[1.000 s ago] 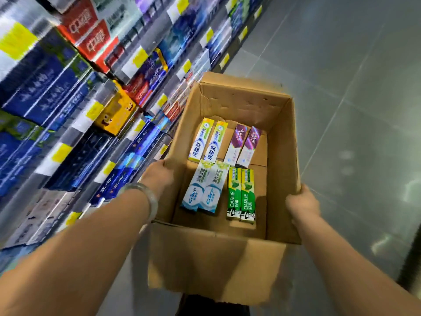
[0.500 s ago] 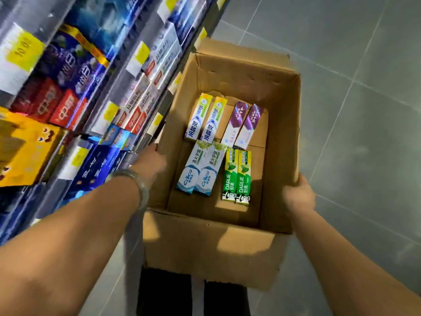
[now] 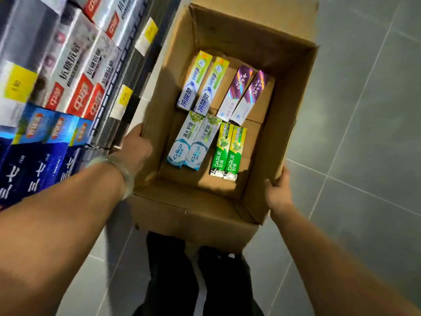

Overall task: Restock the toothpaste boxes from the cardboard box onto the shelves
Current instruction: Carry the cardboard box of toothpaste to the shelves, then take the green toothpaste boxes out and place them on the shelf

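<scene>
grey tiled floor (image 3: 364,156), stocked shelves (image 3: 68,76) on the left. the left hand (image 3: 136,149) clasps the cardboard box (image 3: 196,215) at its left wall, fingers hidden so i cannot tell their lie; the right hand (image 3: 279,190) curls its fingers over the right rim. the toothpaste boxes (image 3: 193,142) lie flat in pairs on the box's bottom, from near edge to far.

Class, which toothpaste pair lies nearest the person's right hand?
The green DARLIE pair, near right in the cardboard box, by the wall the right hand grips; the only DARLIE boxes.
</scene>
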Tool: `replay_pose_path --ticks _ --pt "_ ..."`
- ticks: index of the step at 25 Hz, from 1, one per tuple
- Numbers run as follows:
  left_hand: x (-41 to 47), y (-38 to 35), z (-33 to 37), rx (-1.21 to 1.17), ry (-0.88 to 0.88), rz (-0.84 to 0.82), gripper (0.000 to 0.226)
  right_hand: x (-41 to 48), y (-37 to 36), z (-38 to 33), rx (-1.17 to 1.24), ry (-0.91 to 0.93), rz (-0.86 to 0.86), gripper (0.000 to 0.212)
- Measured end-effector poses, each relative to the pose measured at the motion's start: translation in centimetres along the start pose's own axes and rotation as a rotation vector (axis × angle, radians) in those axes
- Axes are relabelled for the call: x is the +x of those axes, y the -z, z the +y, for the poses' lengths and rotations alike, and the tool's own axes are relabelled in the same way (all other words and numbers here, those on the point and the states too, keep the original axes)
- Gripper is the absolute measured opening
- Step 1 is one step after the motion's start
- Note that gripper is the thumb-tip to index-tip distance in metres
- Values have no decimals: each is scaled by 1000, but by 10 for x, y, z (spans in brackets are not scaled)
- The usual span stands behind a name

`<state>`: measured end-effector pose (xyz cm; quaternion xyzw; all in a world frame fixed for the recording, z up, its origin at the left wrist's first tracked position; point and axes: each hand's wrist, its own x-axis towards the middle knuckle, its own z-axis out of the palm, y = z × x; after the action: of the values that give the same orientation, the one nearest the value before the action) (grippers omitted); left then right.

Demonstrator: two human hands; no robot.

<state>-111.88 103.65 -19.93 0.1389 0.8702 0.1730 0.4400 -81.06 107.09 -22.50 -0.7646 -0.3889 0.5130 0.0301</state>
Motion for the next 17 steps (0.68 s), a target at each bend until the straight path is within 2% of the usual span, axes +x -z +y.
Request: replay_pose_path --ticks 3,5,7,8,9,10,12,13,15,17 --pt "6 1 0 -26 -6 13 50 5 5 4 -112 13 -86 65" --pt "0 3 1 116 -131 131 48 -3 16 -6 -339 94 44 61" --pt "-14 0 3 298 -317 315 39 -22 24 -24 -628 345 276 48" --pt "-26 -6 7 357 -368 335 34 -33 23 -35 -707 493 290 42" --pt "-37 -16 6 384 -393 246 30 -42 17 -45 -737 600 212 38" --pt "-45 -29 6 391 -390 76 28 -48 7 -52 -730 628 64 36" --pt "-46 -68 0 376 -254 -327 26 -47 -21 -58 -656 471 -210 37" --pt "-43 -87 -2 334 -158 -437 27 -39 -34 -57 -589 339 -271 39" --pt "-32 -122 -7 116 105 -526 27 -11 -61 -46 -422 63 -280 45" --pt "-22 -151 -11 -134 386 -540 23 21 -82 -35 -261 -134 -223 50"
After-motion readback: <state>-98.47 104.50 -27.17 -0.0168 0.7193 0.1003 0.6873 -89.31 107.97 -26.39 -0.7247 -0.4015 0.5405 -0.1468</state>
